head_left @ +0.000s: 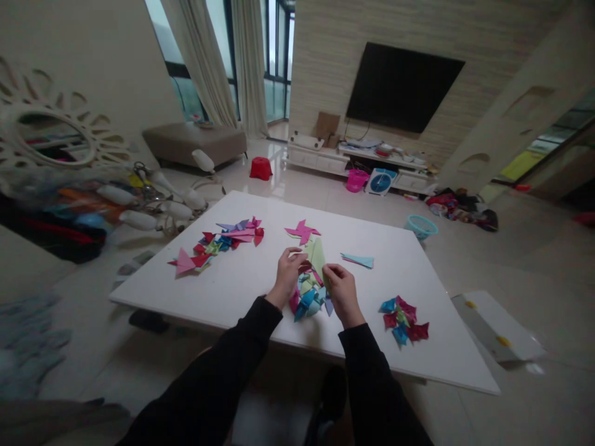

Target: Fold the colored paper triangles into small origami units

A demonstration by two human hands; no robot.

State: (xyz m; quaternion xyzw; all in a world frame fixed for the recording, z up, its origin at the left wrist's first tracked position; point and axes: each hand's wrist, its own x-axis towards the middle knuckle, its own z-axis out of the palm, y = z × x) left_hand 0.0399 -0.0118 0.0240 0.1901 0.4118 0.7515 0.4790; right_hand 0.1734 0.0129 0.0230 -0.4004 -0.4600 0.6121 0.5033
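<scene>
Both my hands are raised over the near middle of a white table and pinch one light green sheet of paper between them. My left hand grips its left edge with closed fingers. My right hand holds its lower right edge, fingers curled. Under my hands lies a heap of folded paper pieces in blue, green and pink. A pink paper pinwheel lies just beyond the sheet.
A row of folded pieces sits at the table's left, a flat blue piece right of centre, a red and blue cluster near the right front. On the floor: red stool, pink basket, blue basket. A grey bench stands at the back left.
</scene>
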